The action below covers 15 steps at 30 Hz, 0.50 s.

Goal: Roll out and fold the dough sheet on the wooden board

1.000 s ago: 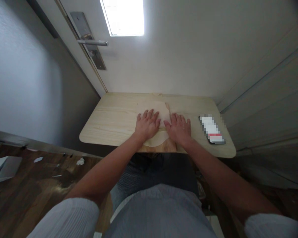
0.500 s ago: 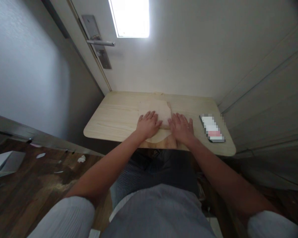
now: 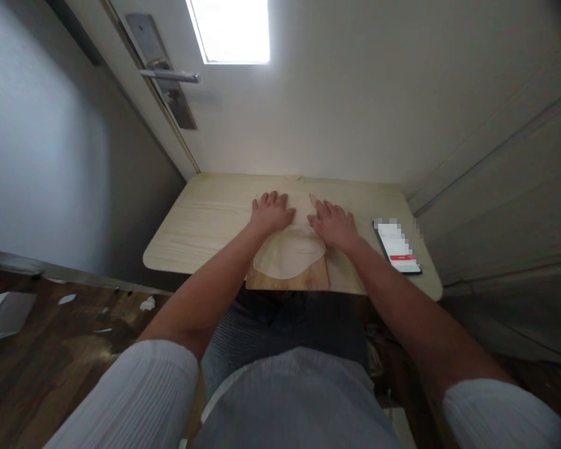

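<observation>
A pale sheet of flattened dough (image 3: 290, 255) lies on a brown wooden board (image 3: 287, 280) at the near edge of a light wooden table (image 3: 201, 224). My left hand (image 3: 270, 213) presses flat on the far left part of the dough, fingers spread. My right hand (image 3: 333, 224) lies flat on its far right part, fingers spread. Between the hands, something roll-shaped, perhaps a rolling pin (image 3: 302, 215), is mostly hidden, with a thin wooden tip poking out by my right fingers.
A phone (image 3: 397, 246) with a lit screen lies on the table's right side. A white door with a metal handle (image 3: 168, 76) stands behind the table. Scraps of paper litter the dark wooden floor (image 3: 75, 324) at the left.
Both hands have slid away from me across the dough, from its middle to its far end. More of the dough's near part now shows.
</observation>
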{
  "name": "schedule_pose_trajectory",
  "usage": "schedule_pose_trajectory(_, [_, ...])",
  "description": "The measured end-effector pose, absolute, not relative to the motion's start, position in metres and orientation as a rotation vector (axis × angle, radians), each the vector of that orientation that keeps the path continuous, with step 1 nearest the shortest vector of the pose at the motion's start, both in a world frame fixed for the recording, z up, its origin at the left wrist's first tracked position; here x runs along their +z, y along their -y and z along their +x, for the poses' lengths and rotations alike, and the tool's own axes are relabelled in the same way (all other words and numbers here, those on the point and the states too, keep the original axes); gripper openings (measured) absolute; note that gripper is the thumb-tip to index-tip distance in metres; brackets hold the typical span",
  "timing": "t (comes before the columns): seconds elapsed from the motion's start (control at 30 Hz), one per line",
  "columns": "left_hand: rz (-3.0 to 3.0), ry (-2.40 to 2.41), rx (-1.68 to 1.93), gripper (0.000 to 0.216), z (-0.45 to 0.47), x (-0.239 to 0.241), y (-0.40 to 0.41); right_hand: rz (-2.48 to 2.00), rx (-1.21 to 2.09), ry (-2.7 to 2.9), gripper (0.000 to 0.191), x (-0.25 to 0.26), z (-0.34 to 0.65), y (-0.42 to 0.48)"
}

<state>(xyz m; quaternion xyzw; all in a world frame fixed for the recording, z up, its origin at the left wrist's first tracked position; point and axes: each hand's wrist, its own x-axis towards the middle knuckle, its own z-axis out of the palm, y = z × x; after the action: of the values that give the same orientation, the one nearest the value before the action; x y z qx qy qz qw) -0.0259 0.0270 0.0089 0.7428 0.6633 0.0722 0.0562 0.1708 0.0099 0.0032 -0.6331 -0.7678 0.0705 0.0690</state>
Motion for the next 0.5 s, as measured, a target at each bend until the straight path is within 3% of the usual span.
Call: schedule_pose_trajectory(0.5, [2.444, -1.991, 0.387, 0.054, -0.023, 0.003, 0.076, -1.776, -0.102, 2.277, 0.064, -0.012, 0.17, 0.09])
